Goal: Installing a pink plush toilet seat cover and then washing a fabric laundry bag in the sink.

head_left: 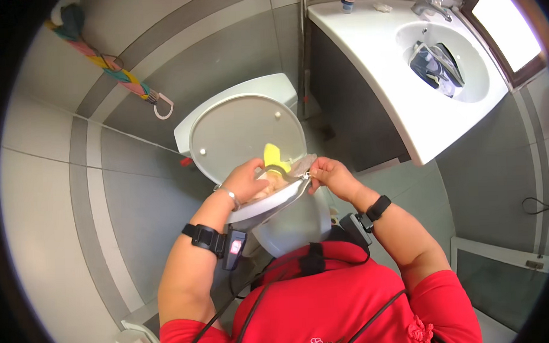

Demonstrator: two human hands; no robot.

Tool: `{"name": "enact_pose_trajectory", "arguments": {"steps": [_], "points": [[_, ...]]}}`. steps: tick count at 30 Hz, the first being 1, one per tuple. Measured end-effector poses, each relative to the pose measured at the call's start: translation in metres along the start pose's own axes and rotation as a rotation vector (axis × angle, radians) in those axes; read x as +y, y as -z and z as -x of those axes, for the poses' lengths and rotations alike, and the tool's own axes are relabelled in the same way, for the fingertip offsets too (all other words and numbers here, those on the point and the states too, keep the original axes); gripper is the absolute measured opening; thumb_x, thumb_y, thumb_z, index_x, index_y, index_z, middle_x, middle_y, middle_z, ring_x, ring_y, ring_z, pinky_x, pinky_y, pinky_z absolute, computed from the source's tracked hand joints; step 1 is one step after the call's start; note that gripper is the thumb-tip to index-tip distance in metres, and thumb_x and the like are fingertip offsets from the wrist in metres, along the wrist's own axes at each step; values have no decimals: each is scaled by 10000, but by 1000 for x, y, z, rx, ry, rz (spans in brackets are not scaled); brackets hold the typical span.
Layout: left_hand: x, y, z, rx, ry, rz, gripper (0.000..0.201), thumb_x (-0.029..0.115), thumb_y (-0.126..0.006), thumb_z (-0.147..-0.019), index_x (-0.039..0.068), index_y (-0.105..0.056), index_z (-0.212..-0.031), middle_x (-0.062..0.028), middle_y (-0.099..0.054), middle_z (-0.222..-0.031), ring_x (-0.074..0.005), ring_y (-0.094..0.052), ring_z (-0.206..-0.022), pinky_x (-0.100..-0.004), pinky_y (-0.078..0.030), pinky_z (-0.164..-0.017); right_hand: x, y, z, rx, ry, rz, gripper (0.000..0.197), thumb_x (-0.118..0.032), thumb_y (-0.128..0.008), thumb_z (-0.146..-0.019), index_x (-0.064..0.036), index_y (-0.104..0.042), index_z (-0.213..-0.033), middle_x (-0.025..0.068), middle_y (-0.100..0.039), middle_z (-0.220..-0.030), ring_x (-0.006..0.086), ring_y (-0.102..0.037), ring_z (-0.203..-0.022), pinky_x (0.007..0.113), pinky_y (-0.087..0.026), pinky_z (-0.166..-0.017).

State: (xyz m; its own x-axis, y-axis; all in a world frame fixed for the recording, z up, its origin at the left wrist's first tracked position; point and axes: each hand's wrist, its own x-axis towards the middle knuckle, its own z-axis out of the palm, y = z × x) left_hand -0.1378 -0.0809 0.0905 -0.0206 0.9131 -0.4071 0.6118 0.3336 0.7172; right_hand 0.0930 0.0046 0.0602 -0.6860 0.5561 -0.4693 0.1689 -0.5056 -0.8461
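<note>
Both your hands are up at the raised toilet seat (269, 203), over the bowl (294, 225). Left hand (246, 180) is curled over the seat's top edge, touching a yellow cloth (274, 158). Right hand (332, 174) pinches the seat's right rim, fingers closed. Lid (243, 133) stands open behind. White sink (404, 76) at upper right, colourful rope (110, 65) on the wall.

hands: 2, left hand (246, 180) and right hand (332, 174) | toilet (243, 127): 1 | yellow bottle (274, 159): 1 | sink (405, 100): 1 | tap (429, 3): 1 | wristbands (204, 236): 2
</note>
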Motion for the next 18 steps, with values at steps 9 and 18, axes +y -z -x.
{"name": "enact_pose_trajectory", "arguments": {"steps": [9,18], "points": [[32,-5,21,58,-367,-351,138,62,-552,-722,12,-595,-843,-114,-597,-780,-261,-567,-710,-302,-449,-674,29,18,-8,58,-30,-89,104,-133,-468,-884,-52,-515,-837,46,-565,-649,157,-584,-594,241,-431,-567],[51,-35,39,179,-27,-275,190,180,-611,-731,32,-592,-849,-155,-559,-790,-315,-550,-750,-353,-444,-675,14,-2,10,138,-153,-140,132,-171,-468,-885,-55,-514,-842,27,-544,-641,145,-552,-570,270,-468,-539]]}}
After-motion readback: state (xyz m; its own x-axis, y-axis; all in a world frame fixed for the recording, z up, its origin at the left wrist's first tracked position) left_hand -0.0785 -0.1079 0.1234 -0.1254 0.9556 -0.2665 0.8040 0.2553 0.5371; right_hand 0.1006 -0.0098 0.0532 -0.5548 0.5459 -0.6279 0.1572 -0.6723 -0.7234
